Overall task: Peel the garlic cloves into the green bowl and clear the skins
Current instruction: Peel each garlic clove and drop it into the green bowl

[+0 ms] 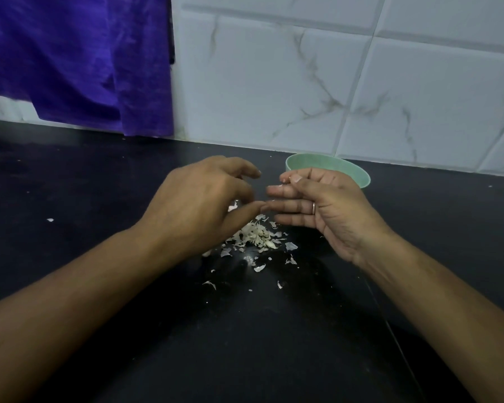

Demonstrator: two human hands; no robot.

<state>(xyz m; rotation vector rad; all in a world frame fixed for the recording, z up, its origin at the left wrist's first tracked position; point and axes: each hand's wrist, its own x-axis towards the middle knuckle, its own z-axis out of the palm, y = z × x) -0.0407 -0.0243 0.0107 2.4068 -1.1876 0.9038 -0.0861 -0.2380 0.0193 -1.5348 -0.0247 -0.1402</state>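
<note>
Head view: left hand (204, 199) hung loosely curled and empty, right hand (326, 205) pressed thumb to forefinger (contents unclear), above papery white garlic skins (256, 237) near the round green bowl (358, 174); a careless brush risked scattering them.

The scene is dim and bluish, lit softly and flatly, so the black worktop (99, 199) shows almost no detail beyond a faint sheen just below the heap of garlic skins (256, 237). Motion blur smears the fingertips of the left hand (198, 199), while the right hand (326, 205) is somewhat sharper. The wide lens bends the joints of the tile wall (361, 82) and the worktop's back edge, and the purple cloth (70, 53) at top left looks soft and grainy.
</note>
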